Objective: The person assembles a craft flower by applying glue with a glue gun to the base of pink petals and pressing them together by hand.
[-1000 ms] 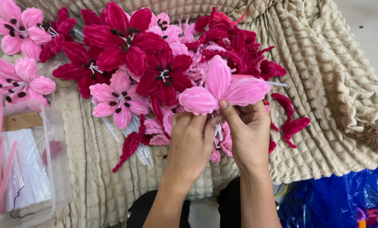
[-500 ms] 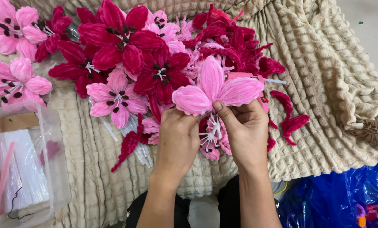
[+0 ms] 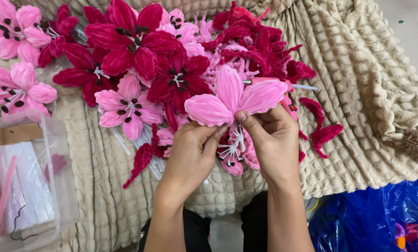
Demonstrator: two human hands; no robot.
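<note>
My left hand [image 3: 192, 154] and my right hand [image 3: 272, 140] together pinch the base of a half-made light pink fuzzy flower [image 3: 232, 95] with three petals fanned upward. Just below the hands lies a small pink flower with white stamens [image 3: 234, 151]. A pink glue gun [image 3: 288, 100] lies behind the right hand, its tip pointing right. Finished pink and dark red pipe-cleaner lilies [image 3: 139, 51] are piled on a cream waffle-textured blanket [image 3: 358, 93] beyond the hands.
A clear plastic bag [image 3: 29, 182] with white sticks and pink pipe cleaners sits at the lower left. Loose dark red petals [image 3: 323, 133] lie right of the hands. A blue plastic bag [image 3: 377, 219] is at the lower right. A brown twine star [image 3: 412, 140] rests on the blanket's right edge.
Both hands have shifted slightly toward me with the pink flower; the petals spread a little wider. The pile and bag stay where they were.
</note>
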